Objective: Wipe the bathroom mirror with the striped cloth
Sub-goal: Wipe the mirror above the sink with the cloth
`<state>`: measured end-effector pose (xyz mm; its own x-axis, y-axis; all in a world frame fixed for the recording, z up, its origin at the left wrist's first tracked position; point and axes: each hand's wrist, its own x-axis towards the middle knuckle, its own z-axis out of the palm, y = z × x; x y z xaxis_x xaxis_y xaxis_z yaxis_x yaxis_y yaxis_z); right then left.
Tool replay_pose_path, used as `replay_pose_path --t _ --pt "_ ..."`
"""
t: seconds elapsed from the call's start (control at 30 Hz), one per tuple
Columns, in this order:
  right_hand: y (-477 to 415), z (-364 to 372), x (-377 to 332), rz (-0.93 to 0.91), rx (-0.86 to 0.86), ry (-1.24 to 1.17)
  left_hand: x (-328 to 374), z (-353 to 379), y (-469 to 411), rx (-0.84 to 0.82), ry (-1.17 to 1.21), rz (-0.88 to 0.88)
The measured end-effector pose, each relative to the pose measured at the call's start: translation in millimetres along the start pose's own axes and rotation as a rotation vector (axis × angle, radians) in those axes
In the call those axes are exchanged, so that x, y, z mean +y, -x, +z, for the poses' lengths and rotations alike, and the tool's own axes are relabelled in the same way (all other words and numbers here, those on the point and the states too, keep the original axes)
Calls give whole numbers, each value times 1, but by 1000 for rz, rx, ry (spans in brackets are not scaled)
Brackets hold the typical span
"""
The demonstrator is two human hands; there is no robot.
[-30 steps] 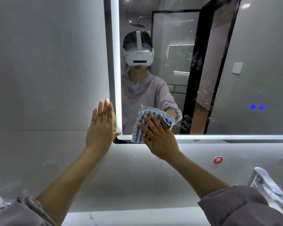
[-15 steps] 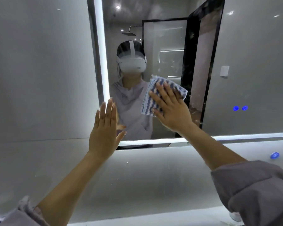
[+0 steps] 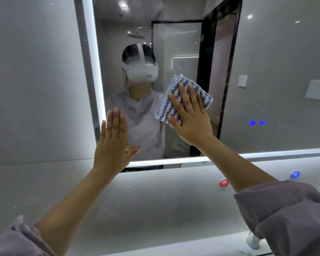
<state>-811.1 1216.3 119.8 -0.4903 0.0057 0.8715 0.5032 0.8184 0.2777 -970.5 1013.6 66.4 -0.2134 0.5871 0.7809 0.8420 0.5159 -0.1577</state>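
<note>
The bathroom mirror (image 3: 275, 58) has a lit white strip along its left and bottom edges. My right hand (image 3: 191, 115) lies flat on the glass and presses the folded blue-and-white striped cloth (image 3: 168, 106) against it, a little above the bottom strip and left of the mirror's middle. My left hand (image 3: 113, 143) is open, fingers straight and together, with its palm resting at the mirror's lower left corner. Both sleeves are pushed up on my forearms.
Grey wall panels run to the left of and below the mirror. Two blue touch buttons (image 3: 257, 122) glow on the glass at right. A red round tag (image 3: 224, 182) and a blue one (image 3: 295, 174) sit on the wall below. A white object (image 3: 252, 242) shows at bottom right.
My right hand has slid the cloth up from the mirror's bottom edge and to the right across the glass. My left hand stays planted at the lower left corner.
</note>
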Motion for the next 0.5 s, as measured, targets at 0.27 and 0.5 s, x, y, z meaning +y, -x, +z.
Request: replay_pose_path --t 0.27,0.5 --pt "95 32 -25 -33 -105 -34 0 3 -1 -9 16 -22" --pt "129 47 -44 48 -165 -40 -1 7 -1 7 22 -12"
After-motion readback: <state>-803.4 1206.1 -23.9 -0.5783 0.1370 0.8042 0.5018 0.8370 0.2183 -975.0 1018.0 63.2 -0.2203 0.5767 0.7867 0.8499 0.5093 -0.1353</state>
